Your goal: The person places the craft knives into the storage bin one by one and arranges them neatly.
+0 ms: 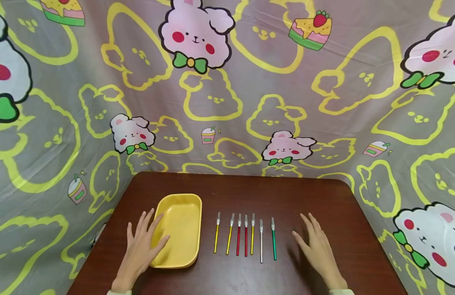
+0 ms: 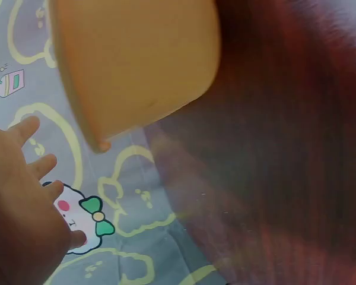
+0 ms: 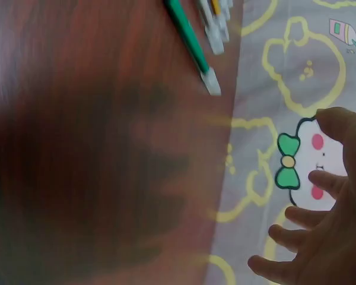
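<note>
My left hand point(image 1: 138, 245), its fingers spread, hovers by the left rim of a yellow plastic tray point(image 1: 180, 231). The left wrist view shows a gap between those fingers and the tray point(image 2: 136, 65). To the right of the tray lies a row of slim tools with clear caps, perhaps craft knives: several yellow point(image 1: 216, 237), two red point(image 1: 238, 241), one silver point(image 1: 261, 246) and one green point(image 1: 274, 243). My right hand point(image 1: 317, 248), fingers extended, is held right of the green tool point(image 3: 190, 38) and holds nothing.
Everything lies on a dark brown table point(image 1: 249, 190) with rounded far corners. A grey cloth point(image 1: 220, 135) printed with yellow outlines and rabbit heads hangs behind the table and along both sides.
</note>
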`<state>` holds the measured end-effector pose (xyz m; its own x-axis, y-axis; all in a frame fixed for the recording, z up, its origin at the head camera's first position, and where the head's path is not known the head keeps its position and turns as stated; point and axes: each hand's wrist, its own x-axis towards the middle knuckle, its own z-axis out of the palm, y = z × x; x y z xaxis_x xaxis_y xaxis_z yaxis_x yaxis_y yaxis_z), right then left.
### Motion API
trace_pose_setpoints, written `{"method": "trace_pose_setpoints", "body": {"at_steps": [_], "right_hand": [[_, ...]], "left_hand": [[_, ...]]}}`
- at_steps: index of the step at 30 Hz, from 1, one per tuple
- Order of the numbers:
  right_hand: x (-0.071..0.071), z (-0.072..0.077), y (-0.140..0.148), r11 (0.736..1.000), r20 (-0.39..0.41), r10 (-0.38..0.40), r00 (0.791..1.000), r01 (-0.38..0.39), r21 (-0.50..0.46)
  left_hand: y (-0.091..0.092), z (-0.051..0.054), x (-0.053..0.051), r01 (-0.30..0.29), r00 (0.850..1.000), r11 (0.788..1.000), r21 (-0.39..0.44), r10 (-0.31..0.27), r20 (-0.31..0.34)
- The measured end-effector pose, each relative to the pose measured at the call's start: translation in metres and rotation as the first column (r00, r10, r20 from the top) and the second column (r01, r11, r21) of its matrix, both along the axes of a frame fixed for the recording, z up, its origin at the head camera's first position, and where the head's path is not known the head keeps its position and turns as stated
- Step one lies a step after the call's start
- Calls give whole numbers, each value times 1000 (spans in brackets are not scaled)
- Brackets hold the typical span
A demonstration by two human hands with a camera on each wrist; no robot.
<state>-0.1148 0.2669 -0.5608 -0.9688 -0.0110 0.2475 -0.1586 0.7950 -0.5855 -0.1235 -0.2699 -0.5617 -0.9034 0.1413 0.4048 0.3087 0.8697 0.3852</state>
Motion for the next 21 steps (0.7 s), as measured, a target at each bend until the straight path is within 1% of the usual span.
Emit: {"method": "trace_pose_setpoints", "body": {"at_steps": [5, 7, 11, 17, 21], "right_hand": [[6, -12, -15, 997, 63, -40, 997, 44, -58], [7, -17, -21, 995, 74, -52, 996, 57, -77], [5, -25, -34, 991, 100, -70, 993, 81, -104], [4, -35, -52, 982, 142, -122, 982, 140, -127], [4, -41, -62, 977, 153, -158, 976, 177, -122]], "left_hand": [[-1, -4, 7, -13, 997, 1000, 26, 11, 76], [-2, -6, 10, -29, 996, 999, 33, 26, 90], [-3, -12, 17, -49, 995, 997, 51, 45, 87], [-5, -21, 23, -56, 997, 998, 39, 53, 59], [-5, -25, 25, -44, 996, 998, 41, 40, 82]]}}
